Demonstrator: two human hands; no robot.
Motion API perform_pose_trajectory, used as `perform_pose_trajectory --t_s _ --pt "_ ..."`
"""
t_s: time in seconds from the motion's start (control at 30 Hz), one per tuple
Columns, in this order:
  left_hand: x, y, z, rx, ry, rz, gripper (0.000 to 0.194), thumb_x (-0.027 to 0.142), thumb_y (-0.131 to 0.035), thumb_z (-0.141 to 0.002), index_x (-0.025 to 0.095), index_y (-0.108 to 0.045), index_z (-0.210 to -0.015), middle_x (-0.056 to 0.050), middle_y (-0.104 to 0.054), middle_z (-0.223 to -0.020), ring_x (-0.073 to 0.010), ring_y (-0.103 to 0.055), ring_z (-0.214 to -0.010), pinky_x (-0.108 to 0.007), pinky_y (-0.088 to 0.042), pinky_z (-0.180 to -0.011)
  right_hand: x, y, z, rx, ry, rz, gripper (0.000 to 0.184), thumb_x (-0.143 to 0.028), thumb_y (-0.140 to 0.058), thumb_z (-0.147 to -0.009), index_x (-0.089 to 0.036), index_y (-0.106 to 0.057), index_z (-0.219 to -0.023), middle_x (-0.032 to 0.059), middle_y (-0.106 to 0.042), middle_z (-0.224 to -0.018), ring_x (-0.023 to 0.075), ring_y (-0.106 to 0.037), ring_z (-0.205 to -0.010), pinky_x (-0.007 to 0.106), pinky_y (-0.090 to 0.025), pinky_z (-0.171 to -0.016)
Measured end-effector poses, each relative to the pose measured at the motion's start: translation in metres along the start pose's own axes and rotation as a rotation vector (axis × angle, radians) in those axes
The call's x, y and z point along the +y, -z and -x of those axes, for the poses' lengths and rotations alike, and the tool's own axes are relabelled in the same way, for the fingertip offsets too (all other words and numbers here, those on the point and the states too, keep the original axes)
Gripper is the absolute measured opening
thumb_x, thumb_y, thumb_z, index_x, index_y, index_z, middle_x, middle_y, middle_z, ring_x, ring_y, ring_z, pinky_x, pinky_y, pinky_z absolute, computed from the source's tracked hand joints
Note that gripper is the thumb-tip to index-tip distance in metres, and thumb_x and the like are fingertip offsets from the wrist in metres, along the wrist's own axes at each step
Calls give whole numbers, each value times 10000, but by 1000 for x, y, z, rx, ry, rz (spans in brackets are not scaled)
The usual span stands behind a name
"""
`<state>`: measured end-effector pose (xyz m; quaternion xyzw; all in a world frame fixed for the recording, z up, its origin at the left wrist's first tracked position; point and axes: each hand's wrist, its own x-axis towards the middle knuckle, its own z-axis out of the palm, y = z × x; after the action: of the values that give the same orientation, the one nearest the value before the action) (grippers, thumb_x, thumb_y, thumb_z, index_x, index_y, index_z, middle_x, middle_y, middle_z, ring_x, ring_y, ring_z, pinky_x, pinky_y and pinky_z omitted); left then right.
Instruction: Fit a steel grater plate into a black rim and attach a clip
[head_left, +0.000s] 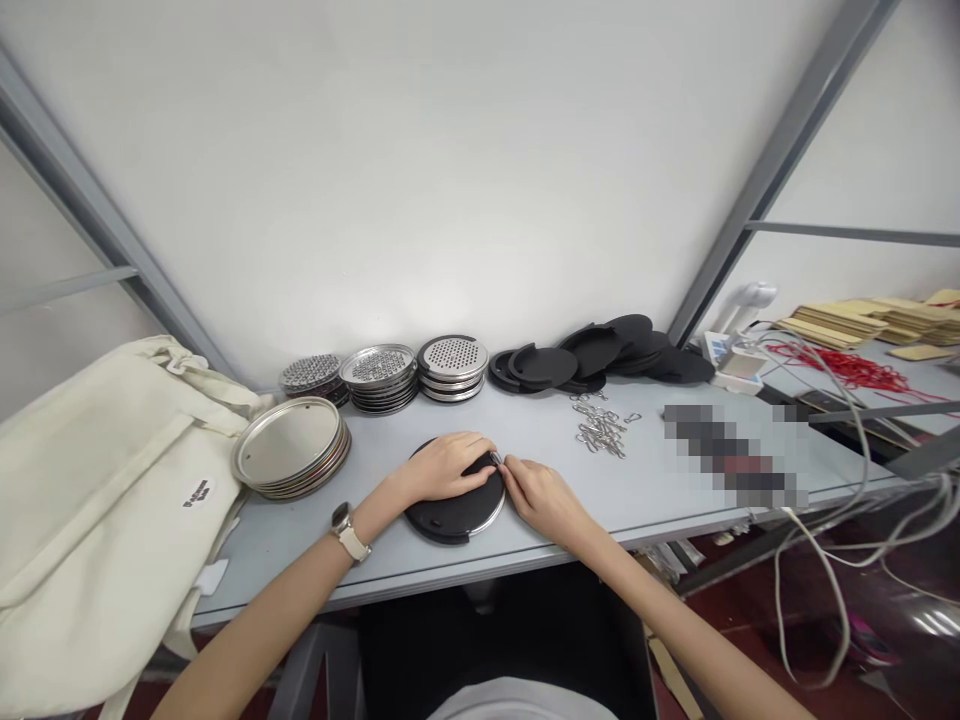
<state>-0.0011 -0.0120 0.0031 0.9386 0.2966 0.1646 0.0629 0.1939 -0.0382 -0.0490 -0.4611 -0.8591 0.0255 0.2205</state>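
A round black plastic holder (450,515) with a silver metal rim along its right edge lies flat near the front of the table. My left hand (446,468) presses on top of it and grips it, fingers at the far right edge and thumb across the face. At that same edge, my right hand (544,497) pinches a small metal snap clip (496,458) between thumb and fingertips. The clip is partly hidden by the fingers, so I cannot tell whether it passes through the holder. Similar loose metal clips (602,428) lie in a pile beyond my right hand.
Stacked round grater plates (379,368), perforated discs (452,358) and smooth metal discs (289,445) stand at left and back. Black holders (544,367) are heaped along the wall. A cream bag (112,500) sits left; white cables (825,600) hang right. One table patch is pixelated.
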Motion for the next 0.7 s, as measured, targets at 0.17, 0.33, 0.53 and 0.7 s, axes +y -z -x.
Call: perform_pose_trajectory --t_s 0.17,0.33,0.53,0.7 --pt "0 0 0 3 12 0 195 296 -441 -920 169 -528 -1039 -54 -614 -921 -176 -575 -842 -284 -437 -760 0 0 0 5 1 4 253 -251 -259 -982 -186 -455 -835 17 -578 -656 146 -533 -568 248 -296 -546" --pt "-2 -2 1 -12 7 -11 203 299 -449 -917 168 -527 -1051 -58 -622 -939 -183 -580 -864 -289 -438 -779 -1 0 1 6 -2 13 254 -253 -263 -982 -186 -455 -831 14 -573 -646 146 -532 -562 250 -289 -540" --pt "-2 -1 1 -3 5 -15 212 291 -440 -921 172 -520 -1077 -59 -624 -957 -185 -584 -881 -295 -441 -795 -1 0 0 -2 5 21 247 -249 -260 -985 -187 -444 -833 11 -566 -647 147 -531 -568 250 -288 -544" --pt "-1 -1 1 -6 6 -16 214 298 -444 -918 175 -526 -1072 -55 -624 -943 -182 -580 -866 -292 -444 -778 -2 0 0 -4 2 14 244 -251 -260 -986 -190 -437 -830 8 -561 -652 146 -525 -569 249 -291 -545"
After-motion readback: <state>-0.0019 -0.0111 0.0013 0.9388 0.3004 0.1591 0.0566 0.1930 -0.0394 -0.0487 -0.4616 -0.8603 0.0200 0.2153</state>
